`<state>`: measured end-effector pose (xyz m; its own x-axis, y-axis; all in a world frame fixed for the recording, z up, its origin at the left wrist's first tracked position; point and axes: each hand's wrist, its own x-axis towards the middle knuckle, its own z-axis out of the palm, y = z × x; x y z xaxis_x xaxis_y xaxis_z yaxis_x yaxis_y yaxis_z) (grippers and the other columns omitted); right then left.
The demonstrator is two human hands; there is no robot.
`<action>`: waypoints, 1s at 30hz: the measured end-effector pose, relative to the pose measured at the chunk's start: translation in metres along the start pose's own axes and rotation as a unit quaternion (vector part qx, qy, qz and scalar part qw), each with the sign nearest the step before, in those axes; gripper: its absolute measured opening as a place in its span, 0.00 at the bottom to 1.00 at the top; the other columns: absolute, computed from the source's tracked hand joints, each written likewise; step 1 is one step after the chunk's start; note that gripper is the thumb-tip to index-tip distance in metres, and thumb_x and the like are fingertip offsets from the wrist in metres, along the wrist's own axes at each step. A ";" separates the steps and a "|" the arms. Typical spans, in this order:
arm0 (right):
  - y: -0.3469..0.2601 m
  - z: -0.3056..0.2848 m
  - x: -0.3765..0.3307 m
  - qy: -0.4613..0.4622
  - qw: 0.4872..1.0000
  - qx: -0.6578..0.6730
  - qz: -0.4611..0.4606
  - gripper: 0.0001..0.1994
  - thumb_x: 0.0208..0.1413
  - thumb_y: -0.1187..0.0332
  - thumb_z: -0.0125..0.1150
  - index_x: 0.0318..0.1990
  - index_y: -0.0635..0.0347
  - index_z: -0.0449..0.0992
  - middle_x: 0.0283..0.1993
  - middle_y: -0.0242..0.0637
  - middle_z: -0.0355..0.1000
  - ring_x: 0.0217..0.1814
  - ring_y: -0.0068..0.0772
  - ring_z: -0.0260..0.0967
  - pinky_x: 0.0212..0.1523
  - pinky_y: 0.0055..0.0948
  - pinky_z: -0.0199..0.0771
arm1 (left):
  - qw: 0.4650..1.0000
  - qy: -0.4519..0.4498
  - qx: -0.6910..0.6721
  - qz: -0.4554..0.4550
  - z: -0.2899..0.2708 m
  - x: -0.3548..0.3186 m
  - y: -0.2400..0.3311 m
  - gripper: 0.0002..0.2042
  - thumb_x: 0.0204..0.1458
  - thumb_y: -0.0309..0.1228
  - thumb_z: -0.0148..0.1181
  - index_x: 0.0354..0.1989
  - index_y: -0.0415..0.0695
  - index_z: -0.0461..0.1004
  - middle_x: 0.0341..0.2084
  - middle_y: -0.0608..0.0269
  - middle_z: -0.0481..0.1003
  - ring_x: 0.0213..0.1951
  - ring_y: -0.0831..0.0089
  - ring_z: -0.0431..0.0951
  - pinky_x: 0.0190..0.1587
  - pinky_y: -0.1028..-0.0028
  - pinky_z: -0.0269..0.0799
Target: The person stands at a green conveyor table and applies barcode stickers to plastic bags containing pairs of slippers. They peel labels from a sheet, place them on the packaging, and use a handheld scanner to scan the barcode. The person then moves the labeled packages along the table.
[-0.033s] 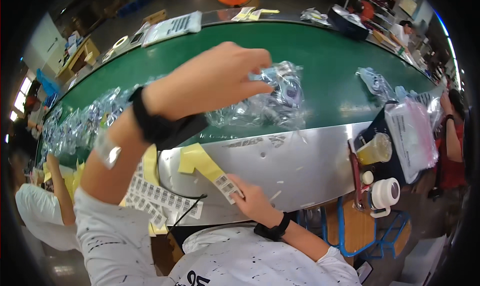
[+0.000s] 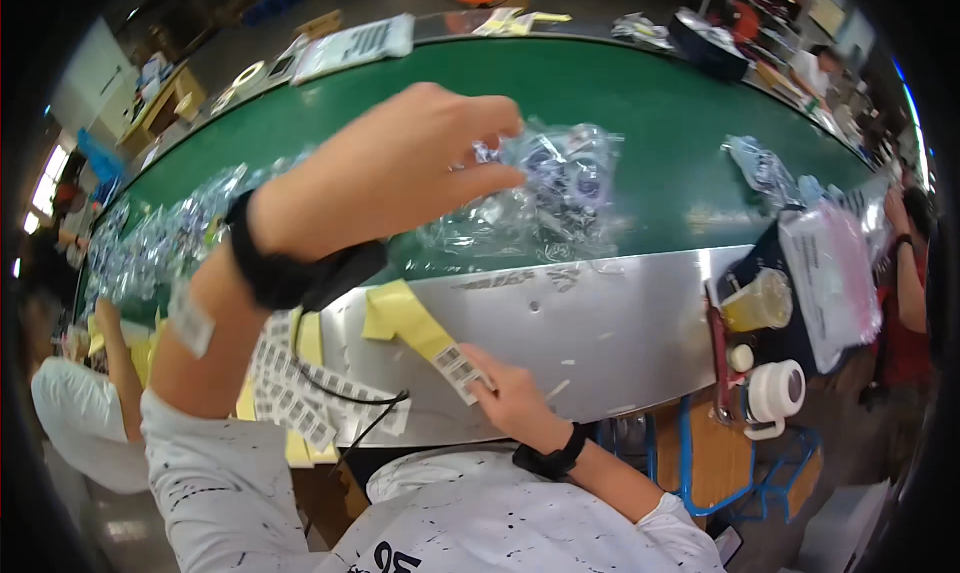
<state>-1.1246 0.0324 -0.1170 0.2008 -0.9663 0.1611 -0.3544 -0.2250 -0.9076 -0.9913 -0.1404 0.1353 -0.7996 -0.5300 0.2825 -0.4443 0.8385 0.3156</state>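
Observation:
My left hand (image 2: 415, 143) reaches over the green work surface (image 2: 640, 93), thumb and curled fingers apart. Its fingertips are beside a heap of clear plastic bags (image 2: 575, 168) with bluish items inside; I see nothing gripped between them. My right hand (image 2: 515, 403) pinches the end of a strip of barcode labels (image 2: 455, 365), whose yellow backing (image 2: 395, 313) curls away over the metal ledge. A small label (image 2: 190, 318) is stuck to my left forearm. More label sheets (image 2: 285, 378) lie on the ledge left of the strip.
A dark cable (image 2: 345, 393) crosses the label sheets. At the right stand a yellow drink cup (image 2: 755, 303), a white mug (image 2: 775, 391) and a pile of packaged bags (image 2: 830, 283). Bagged items (image 2: 170, 233) cover the left side, where a co-worker's arm (image 2: 120, 368) reaches in.
My left hand has shifted slightly left relative to the bagged items, its fingers still apart. My right hand keeps hold of the label strip. The whole view has shifted slightly.

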 end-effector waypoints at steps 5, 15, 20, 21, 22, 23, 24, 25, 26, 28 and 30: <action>-0.005 -0.013 0.000 0.019 0.999 0.004 0.051 0.17 0.55 0.77 0.55 0.54 0.62 0.74 0.42 0.54 0.76 0.38 0.50 0.77 0.38 0.35 0.75 | 0.977 0.067 0.042 -0.200 -0.058 -0.134 0.014 0.10 0.53 0.24 0.60 0.43 0.35 0.74 0.36 0.58 0.79 0.38 0.71 0.81 0.41 0.73 0.76; -0.031 0.008 0.030 -0.077 0.995 -0.017 0.065 0.14 0.54 0.82 0.56 0.48 0.63 0.77 0.26 0.34 0.71 0.21 0.21 0.63 0.23 0.24 0.63 | 0.846 0.173 0.035 -0.504 0.083 -0.358 0.055 0.14 0.48 0.23 0.64 0.45 0.38 0.75 0.44 0.50 0.76 0.47 0.55 0.77 0.49 0.66 0.73; -0.107 -0.007 0.036 -0.078 0.970 -0.120 -0.197 0.15 0.50 0.87 0.55 0.44 0.63 0.78 0.26 0.39 0.73 0.23 0.30 0.67 0.24 0.28 0.67 | 0.912 0.136 0.013 -0.386 0.151 -0.309 0.053 0.26 0.39 0.25 0.69 0.51 0.42 0.72 0.59 0.50 0.65 0.63 0.47 0.62 0.62 0.52 0.59; -0.112 -0.007 0.033 -0.040 0.967 -0.094 -0.234 0.16 0.48 0.87 0.55 0.43 0.63 0.78 0.26 0.40 0.73 0.23 0.31 0.68 0.24 0.28 0.67 | 0.917 0.152 -0.004 -0.369 0.157 -0.303 0.049 0.27 0.39 0.26 0.70 0.52 0.43 0.72 0.60 0.49 0.64 0.63 0.47 0.61 0.62 0.51 0.59; -0.116 -0.006 0.031 -0.004 0.960 -0.066 -0.271 0.16 0.47 0.88 0.55 0.42 0.63 0.78 0.26 0.41 0.73 0.24 0.31 0.69 0.24 0.28 0.67 | 0.918 0.141 -0.008 -0.370 0.158 -0.299 0.049 0.28 0.39 0.27 0.70 0.53 0.44 0.71 0.61 0.49 0.63 0.64 0.47 0.60 0.63 0.50 0.58; -0.118 -0.005 0.030 0.034 0.950 -0.038 -0.307 0.17 0.45 0.89 0.55 0.42 0.63 0.78 0.26 0.42 0.73 0.25 0.32 0.70 0.24 0.28 0.67 | 0.920 0.130 -0.012 -0.369 0.159 -0.294 0.048 0.29 0.39 0.29 0.70 0.54 0.45 0.70 0.61 0.49 0.62 0.64 0.46 0.59 0.63 0.48 0.57; -0.117 -0.004 0.030 0.022 0.952 -0.060 -0.299 0.16 0.45 0.89 0.55 0.41 0.63 0.78 0.27 0.41 0.74 0.26 0.33 0.72 0.26 0.28 0.70 | 0.921 0.120 -0.016 -0.370 0.160 -0.291 0.048 0.30 0.39 0.31 0.71 0.55 0.45 0.69 0.62 0.49 0.61 0.65 0.46 0.58 0.63 0.47 0.56; -0.112 -0.002 0.032 -0.009 0.959 -0.093 -0.269 0.16 0.45 0.89 0.55 0.41 0.63 0.78 0.27 0.40 0.74 0.26 0.33 0.72 0.26 0.28 0.71 | 0.929 0.111 -0.023 -0.352 0.160 -0.291 0.048 0.31 0.39 0.33 0.71 0.56 0.46 0.69 0.63 0.48 0.60 0.65 0.47 0.57 0.64 0.47 0.54; -0.104 0.001 0.032 -0.038 0.963 -0.125 -0.237 0.16 0.45 0.89 0.55 0.41 0.63 0.78 0.28 0.39 0.74 0.27 0.33 0.72 0.27 0.28 0.72 | 0.937 0.100 -0.030 -0.333 0.157 -0.290 0.050 0.32 0.39 0.35 0.71 0.57 0.47 0.68 0.63 0.48 0.59 0.66 0.47 0.56 0.64 0.46 0.53; -0.086 0.007 0.029 -0.078 0.974 -0.136 -0.166 0.14 0.47 0.88 0.54 0.41 0.64 0.78 0.30 0.39 0.74 0.26 0.29 0.71 0.27 0.25 0.72 | 0.952 0.043 -0.039 -0.300 0.163 -0.292 0.050 0.36 0.40 0.43 0.70 0.60 0.51 0.65 0.64 0.49 0.57 0.66 0.49 0.55 0.65 0.46 0.49; -0.069 0.008 0.023 -0.075 0.989 -0.088 -0.094 0.12 0.50 0.86 0.54 0.41 0.65 0.77 0.31 0.38 0.73 0.26 0.25 0.70 0.26 0.21 0.70 | 0.958 0.018 -0.010 -0.287 0.174 -0.294 0.050 0.35 0.41 0.45 0.69 0.61 0.51 0.65 0.65 0.50 0.57 0.66 0.51 0.55 0.66 0.47 0.49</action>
<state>-1.0886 0.0266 -0.0540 0.4058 -0.8793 0.2494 -0.4484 -0.4293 -0.7840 -0.8488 0.0792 -0.0897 -0.4117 -0.9070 0.0884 -0.7984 0.4058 0.4448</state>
